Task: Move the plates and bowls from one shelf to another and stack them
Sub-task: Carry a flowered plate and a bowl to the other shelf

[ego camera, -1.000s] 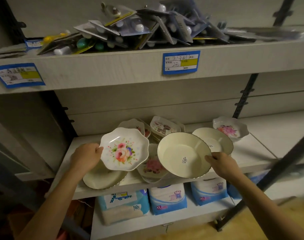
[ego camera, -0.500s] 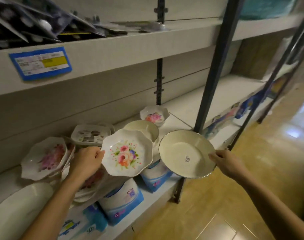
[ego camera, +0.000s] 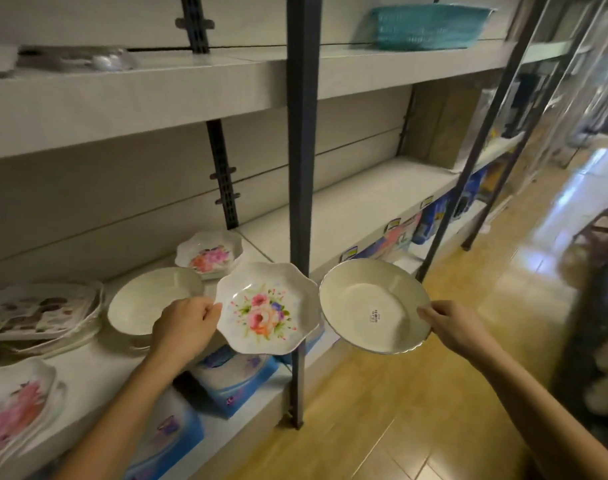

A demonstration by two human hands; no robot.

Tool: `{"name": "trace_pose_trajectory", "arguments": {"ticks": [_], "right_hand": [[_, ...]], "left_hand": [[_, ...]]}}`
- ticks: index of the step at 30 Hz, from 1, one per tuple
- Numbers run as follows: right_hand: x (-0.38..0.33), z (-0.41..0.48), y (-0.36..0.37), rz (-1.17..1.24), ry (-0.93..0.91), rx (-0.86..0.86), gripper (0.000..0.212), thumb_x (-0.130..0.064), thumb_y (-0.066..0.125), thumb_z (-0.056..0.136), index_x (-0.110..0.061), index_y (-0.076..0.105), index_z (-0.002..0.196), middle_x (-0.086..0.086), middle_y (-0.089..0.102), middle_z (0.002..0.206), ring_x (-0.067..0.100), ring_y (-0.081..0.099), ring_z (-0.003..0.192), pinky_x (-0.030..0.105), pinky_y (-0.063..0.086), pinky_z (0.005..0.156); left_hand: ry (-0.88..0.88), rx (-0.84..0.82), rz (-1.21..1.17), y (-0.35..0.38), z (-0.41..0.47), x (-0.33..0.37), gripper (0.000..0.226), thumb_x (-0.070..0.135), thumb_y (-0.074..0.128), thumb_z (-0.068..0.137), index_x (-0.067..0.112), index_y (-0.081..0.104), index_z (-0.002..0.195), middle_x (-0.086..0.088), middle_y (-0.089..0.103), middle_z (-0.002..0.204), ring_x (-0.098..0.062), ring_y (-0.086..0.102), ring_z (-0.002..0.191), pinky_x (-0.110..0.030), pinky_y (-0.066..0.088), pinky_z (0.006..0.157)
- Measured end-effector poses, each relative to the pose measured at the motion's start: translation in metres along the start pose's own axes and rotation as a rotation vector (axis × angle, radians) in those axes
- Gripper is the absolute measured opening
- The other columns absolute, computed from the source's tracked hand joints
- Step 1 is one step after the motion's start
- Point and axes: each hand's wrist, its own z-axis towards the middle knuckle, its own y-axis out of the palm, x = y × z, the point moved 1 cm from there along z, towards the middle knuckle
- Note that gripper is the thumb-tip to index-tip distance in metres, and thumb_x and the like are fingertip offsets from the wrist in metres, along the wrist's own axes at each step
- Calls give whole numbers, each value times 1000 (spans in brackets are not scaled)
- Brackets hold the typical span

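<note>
Fingers (ego camera: 205,308) pinch rims: left hand (ego camera: 184,327) holds a scalloped floral plate (ego camera: 266,308), right hand (ego camera: 458,327) a round cream plate (ego camera: 368,303). Both just swung toward the bare grey shelf (ego camera: 358,199), so stacking's next I guess.

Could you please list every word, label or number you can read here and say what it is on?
Nothing here is legible.
Sticker on the cream plate in the right hand: too small to read.
Tags on the edge of the shelf: blurred.
Blue packs below the shelf: print blurred.
Flowered plate in the left hand: no text.
</note>
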Motion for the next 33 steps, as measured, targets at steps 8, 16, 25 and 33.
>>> {"name": "trace_pose_trajectory", "arguments": {"ticks": [8, 16, 25, 33], "right_hand": [[64, 76, -60, 17, -13, -16, 36, -27, 44, 95, 0, 68, 94, 20, 68, 90, 32, 61, 79, 40, 48, 72], [102, 156, -91, 29, 9, -20, 38, -26, 45, 94, 4, 67, 91, 23, 67, 87, 33, 57, 77, 34, 39, 67], [99, 284, -119, 44, -82, -78, 34, -28, 45, 96, -3, 67, 104, 19, 69, 99, 31, 64, 90, 42, 51, 82], [82, 387, -117, 32, -205, -201, 33, -28, 47, 95, -1, 66, 100, 14, 66, 87, 31, 63, 87, 41, 51, 80]], "left_hand": [[33, 42, -43, 53, 20, 99, 46, 24, 47, 91, 18, 29, 49, 2, 34, 49, -14, 31, 48, -28, 20, 46], [18, 63, -49, 95, 68, 165, 45, 26, 46, 92, 21, 32, 50, 5, 37, 47, -7, 36, 43, -20, 22, 43], [-40, 127, -102, 141, 132, 211, 48, 24, 49, 91, 23, 32, 47, 5, 39, 42, -7, 39, 41, -22, 25, 41], [-231, 201, -9, 154, 163, 238, 38, 28, 48, 92, 26, 39, 56, 8, 49, 53, -2, 49, 49, -13, 28, 45]]}}
